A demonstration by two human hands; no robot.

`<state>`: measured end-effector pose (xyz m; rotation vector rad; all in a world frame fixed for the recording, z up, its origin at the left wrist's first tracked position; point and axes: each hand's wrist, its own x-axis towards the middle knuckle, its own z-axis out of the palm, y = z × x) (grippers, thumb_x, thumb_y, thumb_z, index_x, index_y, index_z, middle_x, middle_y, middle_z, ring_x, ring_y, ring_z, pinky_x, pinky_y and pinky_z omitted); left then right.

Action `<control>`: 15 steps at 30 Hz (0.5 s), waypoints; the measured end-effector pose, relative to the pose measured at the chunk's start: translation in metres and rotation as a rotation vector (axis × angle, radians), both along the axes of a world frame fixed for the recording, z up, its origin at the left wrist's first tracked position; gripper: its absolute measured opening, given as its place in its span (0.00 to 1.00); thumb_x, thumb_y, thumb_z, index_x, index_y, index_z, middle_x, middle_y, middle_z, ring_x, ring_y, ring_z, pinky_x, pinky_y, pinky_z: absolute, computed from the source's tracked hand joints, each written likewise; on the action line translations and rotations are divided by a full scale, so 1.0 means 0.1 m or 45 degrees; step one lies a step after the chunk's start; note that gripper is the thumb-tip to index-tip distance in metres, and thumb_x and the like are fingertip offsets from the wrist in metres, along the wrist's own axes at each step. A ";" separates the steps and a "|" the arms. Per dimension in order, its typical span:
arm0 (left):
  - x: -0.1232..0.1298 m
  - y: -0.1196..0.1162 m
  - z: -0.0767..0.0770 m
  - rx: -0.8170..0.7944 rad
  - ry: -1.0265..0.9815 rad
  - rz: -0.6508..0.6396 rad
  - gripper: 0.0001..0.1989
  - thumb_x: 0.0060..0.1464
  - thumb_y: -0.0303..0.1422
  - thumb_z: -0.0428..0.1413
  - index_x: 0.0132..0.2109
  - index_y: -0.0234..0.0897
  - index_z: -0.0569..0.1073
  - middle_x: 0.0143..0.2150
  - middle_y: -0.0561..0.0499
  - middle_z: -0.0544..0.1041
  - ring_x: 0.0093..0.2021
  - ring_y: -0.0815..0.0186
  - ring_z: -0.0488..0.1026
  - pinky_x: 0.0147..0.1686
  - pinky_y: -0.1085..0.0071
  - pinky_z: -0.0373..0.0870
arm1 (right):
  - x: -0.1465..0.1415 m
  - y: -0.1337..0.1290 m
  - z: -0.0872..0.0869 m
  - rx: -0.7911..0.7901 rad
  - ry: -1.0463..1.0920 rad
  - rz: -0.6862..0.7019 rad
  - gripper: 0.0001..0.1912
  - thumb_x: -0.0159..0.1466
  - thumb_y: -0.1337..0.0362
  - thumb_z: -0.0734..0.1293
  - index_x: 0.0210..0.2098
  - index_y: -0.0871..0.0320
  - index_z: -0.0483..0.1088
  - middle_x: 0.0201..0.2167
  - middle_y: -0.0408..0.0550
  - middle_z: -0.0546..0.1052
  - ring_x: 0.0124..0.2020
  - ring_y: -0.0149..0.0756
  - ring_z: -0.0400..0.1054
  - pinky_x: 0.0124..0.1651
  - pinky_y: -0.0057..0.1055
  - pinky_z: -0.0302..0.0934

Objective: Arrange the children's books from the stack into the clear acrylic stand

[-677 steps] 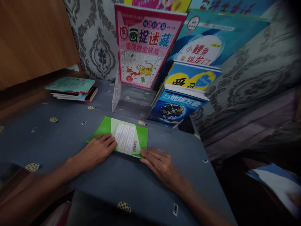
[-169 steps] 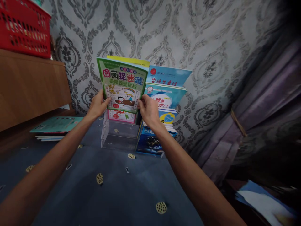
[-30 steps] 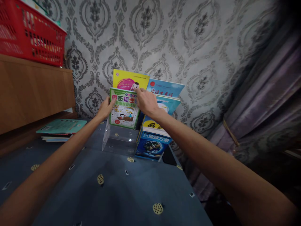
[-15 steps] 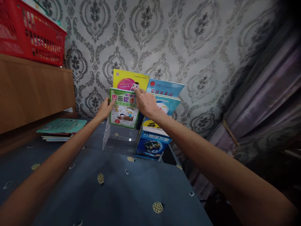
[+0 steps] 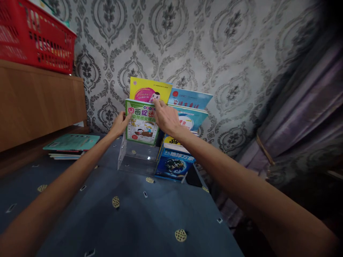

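Note:
A green-bordered children's book (image 5: pixel 142 125) stands upright in the left column of a clear acrylic book rack (image 5: pixel 136 163). My left hand (image 5: pixel 119 124) grips its left edge, thumb on the cover. At its upper right corner, my right hand (image 5: pixel 166 116) is closed, covering part of the title. Behind it rises a yellow book (image 5: pixel 148 87). The rack's right column holds a light-blue book (image 5: pixel 190 97) at the back, a teal book (image 5: pixel 197 117), a mostly covered yellow book (image 5: pixel 173 141), and a blue book with a globe (image 5: pixel 174 166) in front.
On the left of the dark blue patterned cloth (image 5: pixel 144 221) lies a stack of books (image 5: pixel 72 142). Above it, a red basket (image 5: pixel 53 43) sits on a wooden cabinet (image 5: pixel 40 100). A dark flat object (image 5: pixel 193 177) lies right of the rack, near the table edge and a curtain (image 5: pixel 289 114).
The view has shifted very slightly. Both hands remain on the green-bordered book, which stays in about the same place in the rack.

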<state>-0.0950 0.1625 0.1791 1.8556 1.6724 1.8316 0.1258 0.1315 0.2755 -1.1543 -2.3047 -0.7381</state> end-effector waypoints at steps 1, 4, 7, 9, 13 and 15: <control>0.00 0.00 -0.01 -0.002 -0.001 0.001 0.19 0.62 0.51 0.48 0.41 0.39 0.69 0.38 0.45 0.77 0.44 0.53 0.75 0.48 0.57 0.70 | 0.00 -0.01 0.00 -0.001 0.003 0.001 0.25 0.68 0.72 0.55 0.64 0.64 0.58 0.55 0.66 0.72 0.38 0.44 0.69 0.35 0.37 0.55; 0.00 -0.02 -0.02 -0.020 -0.019 -0.011 0.19 0.62 0.50 0.48 0.42 0.39 0.69 0.39 0.44 0.77 0.45 0.53 0.75 0.48 0.56 0.70 | 0.00 -0.04 -0.02 -0.003 0.008 -0.022 0.25 0.68 0.72 0.55 0.64 0.62 0.58 0.59 0.66 0.70 0.39 0.44 0.69 0.36 0.37 0.56; 0.00 -0.04 -0.03 -0.028 -0.034 -0.044 0.19 0.61 0.50 0.49 0.44 0.38 0.69 0.41 0.42 0.78 0.46 0.53 0.75 0.49 0.56 0.70 | -0.01 -0.05 -0.03 0.011 0.016 -0.031 0.25 0.68 0.72 0.55 0.64 0.61 0.59 0.62 0.64 0.68 0.40 0.44 0.70 0.36 0.37 0.57; 0.00 -0.05 -0.05 -0.012 -0.039 -0.064 0.20 0.62 0.51 0.48 0.45 0.38 0.68 0.44 0.41 0.78 0.47 0.53 0.75 0.50 0.57 0.70 | -0.01 -0.04 -0.04 0.023 0.023 -0.008 0.26 0.68 0.72 0.55 0.65 0.61 0.59 0.62 0.64 0.67 0.40 0.45 0.70 0.36 0.37 0.58; -0.06 -0.11 -0.19 0.028 -0.044 -0.033 0.20 0.64 0.49 0.46 0.48 0.38 0.68 0.47 0.41 0.78 0.49 0.56 0.75 0.52 0.58 0.70 | 0.00 -0.03 -0.07 0.034 0.031 0.039 0.28 0.68 0.72 0.55 0.67 0.62 0.57 0.64 0.65 0.66 0.43 0.48 0.70 0.37 0.38 0.60; -0.13 -0.18 -0.34 0.019 0.008 0.023 0.19 0.65 0.48 0.44 0.49 0.38 0.68 0.48 0.41 0.77 0.49 0.56 0.75 0.53 0.58 0.69 | 0.02 -0.08 -0.09 0.034 0.045 0.042 0.28 0.68 0.71 0.55 0.68 0.63 0.56 0.66 0.66 0.63 0.48 0.51 0.70 0.39 0.38 0.62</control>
